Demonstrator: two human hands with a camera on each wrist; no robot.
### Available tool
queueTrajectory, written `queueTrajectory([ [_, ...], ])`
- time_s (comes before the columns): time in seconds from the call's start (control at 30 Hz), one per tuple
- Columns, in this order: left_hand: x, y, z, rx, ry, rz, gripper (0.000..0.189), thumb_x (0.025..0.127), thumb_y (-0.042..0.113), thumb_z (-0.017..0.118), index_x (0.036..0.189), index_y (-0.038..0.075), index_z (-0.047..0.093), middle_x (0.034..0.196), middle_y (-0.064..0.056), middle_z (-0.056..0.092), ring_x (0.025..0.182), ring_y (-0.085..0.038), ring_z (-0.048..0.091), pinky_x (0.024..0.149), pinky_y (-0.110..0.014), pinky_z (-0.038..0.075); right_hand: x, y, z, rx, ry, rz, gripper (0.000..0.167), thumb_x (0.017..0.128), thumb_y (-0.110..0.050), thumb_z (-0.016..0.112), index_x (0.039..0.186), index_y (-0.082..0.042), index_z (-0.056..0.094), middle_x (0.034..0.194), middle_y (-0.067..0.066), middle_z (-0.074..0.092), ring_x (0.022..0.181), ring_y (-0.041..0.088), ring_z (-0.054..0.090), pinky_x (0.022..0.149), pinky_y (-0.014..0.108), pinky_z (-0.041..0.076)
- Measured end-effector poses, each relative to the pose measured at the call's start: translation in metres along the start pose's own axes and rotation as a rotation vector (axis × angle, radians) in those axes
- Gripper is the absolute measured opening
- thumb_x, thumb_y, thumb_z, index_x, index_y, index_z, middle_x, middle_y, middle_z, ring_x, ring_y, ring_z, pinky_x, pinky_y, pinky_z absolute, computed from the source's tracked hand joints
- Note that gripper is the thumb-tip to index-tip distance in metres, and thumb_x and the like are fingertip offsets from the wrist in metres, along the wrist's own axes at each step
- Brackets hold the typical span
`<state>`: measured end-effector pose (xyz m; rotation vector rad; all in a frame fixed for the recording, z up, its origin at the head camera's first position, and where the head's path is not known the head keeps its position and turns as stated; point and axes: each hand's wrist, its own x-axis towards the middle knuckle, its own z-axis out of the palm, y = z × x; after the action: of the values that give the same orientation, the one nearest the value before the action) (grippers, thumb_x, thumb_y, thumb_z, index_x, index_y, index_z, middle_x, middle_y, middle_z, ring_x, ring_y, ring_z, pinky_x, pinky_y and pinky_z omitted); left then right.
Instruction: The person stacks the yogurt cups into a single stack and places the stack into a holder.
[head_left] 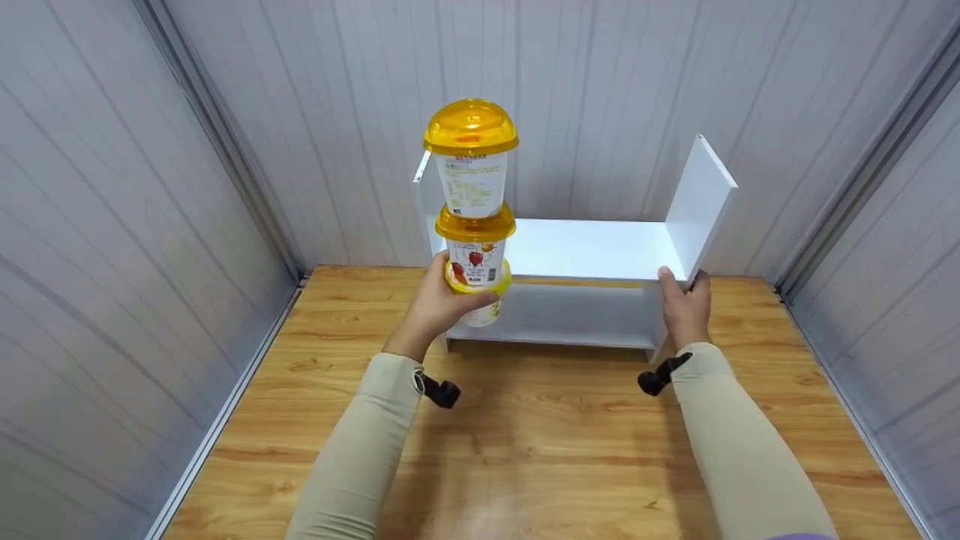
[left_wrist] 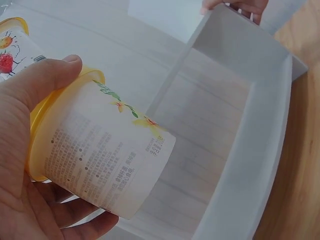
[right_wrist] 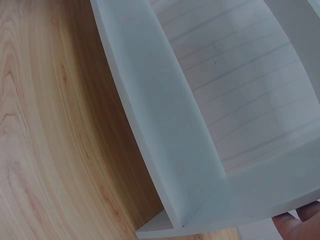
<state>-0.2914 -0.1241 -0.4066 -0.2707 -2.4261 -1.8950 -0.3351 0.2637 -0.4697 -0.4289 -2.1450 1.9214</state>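
Note:
In the head view my left hand [head_left: 442, 304] holds up a stack of plastic cups in front of a white shelf [head_left: 592, 247]. The top cup [head_left: 474, 184] has a domed yellow lid, and the middle cup [head_left: 476, 259] shows printed strawberries. My fingers and thumb curl round the yellow rim of the bottom cup [left_wrist: 107, 145], whose printed white side fills much of the left wrist view. My right hand [head_left: 686, 307] grips the shelf's right side panel near the upper board, thumb at the board's front edge. In the right wrist view only its fingertips [right_wrist: 300, 222] show.
The shelf has a lower board [head_left: 555, 337] and two upright side panels; the cups partly hide the left one. It stands on a wood-grain surface [head_left: 555, 442], with pale panelled walls [head_left: 585, 97] behind and on both sides. Black wrist cameras [head_left: 439, 391] are strapped at the cuffs.

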Motion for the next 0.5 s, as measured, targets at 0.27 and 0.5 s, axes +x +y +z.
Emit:
queueTrajectory([
  [0.27,0.005,0.008,-0.006,0.015,0.003,-0.003,0.088,0.076,0.016,0.091,0.146,0.016,0.037,0.133,-0.002,0.058,0.121,-0.023,0.058,0.108,-0.049,0.043,0.001,0.001,0.002,-0.016,0.007,0.009,0.084,0.099,-0.051,0.056,0.163,-0.019,0.01,0.168,0.006,0.016,0.152,0.021,0.019,0.123,0.037,0.017],
  [0.5,0.008,0.012,-0.01,0.011,0.01,0.011,0.087,0.076,0.016,0.091,0.145,0.014,0.038,0.134,-0.004,0.057,0.121,-0.025,0.058,0.109,-0.049,0.042,0.002,0.002,0.004,-0.023,0.01,0.003,0.084,0.099,-0.051,0.056,0.163,-0.019,0.01,0.168,0.005,0.016,0.152,0.021,0.019,0.123,0.037,0.018],
])
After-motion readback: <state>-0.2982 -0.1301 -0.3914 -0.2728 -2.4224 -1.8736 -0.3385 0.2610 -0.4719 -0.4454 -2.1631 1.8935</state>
